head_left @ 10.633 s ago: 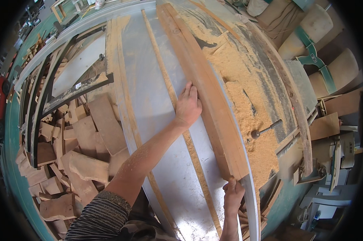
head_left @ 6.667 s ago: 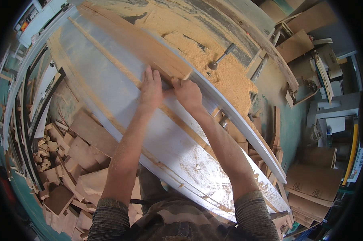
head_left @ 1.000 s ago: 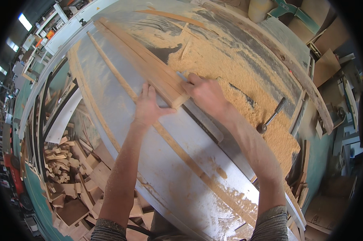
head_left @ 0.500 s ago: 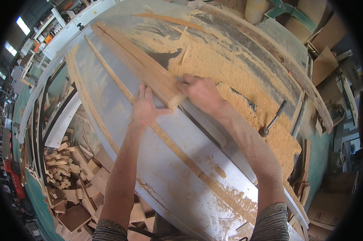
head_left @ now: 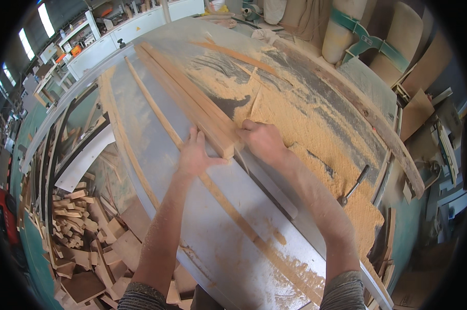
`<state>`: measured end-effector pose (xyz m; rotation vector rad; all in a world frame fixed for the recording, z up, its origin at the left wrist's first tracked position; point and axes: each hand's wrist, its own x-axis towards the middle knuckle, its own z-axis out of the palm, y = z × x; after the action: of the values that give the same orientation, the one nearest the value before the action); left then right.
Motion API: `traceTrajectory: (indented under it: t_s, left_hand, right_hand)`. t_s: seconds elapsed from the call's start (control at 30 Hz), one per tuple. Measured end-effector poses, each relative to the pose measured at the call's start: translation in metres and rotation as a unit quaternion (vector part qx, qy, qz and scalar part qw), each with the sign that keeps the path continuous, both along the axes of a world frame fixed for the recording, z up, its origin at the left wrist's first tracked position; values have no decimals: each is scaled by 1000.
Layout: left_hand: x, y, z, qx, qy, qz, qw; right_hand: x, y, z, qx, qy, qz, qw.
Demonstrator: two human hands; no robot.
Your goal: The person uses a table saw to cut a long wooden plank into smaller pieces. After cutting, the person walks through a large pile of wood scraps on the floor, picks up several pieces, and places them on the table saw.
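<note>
Left hand (head_left: 194, 156) against wooden board (head_left: 183, 98); right hand (head_left: 265, 142) opposite

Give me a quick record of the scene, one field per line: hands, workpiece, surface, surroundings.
Left hand: the left hand is spread, fingers against the left side of the board, thumb by its near end
Right hand: the right hand has curled fingers at the board's right edge; how firm a hold, unclear
Workpiece: long wooden board, lying lengthwise away from the person
Surface: metal table, dusty
Right of board: spread sawdust, with a ball-ended lever by it
Lower left: heaped wood offcuts
</note>
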<state>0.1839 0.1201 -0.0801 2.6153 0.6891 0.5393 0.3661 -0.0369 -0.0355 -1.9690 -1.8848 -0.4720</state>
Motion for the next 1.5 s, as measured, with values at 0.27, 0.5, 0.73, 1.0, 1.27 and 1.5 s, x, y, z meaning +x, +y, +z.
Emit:
traceTrajectory:
  t_s: [0.27,0.5,0.73,1.0,1.27,1.5]
  left_hand:
    - [5,45,1,-28,-23,7,999]
    - [-1,96,-12,-60,-42,44,996]
    - [-62,146,-32,-42,-130,217,967]
    - [-63,176,-53,-102,-205,220,948]
    - [-60,196,-38,-105,-188,225,950]
    - [-53,217,-66,-87,-220,227,945]
  right_hand:
    - [7,43,4,-4,-14,9,1000]
    - [41,108,15,-47,-62,5,997]
    - [95,114,24,-136,46,-50,988]
    - [107,149,12,-157,212,-140,954]
    - [74,158,-1,-265,168,-244,918]
    - [84,39,74,-209,172,-314,910]
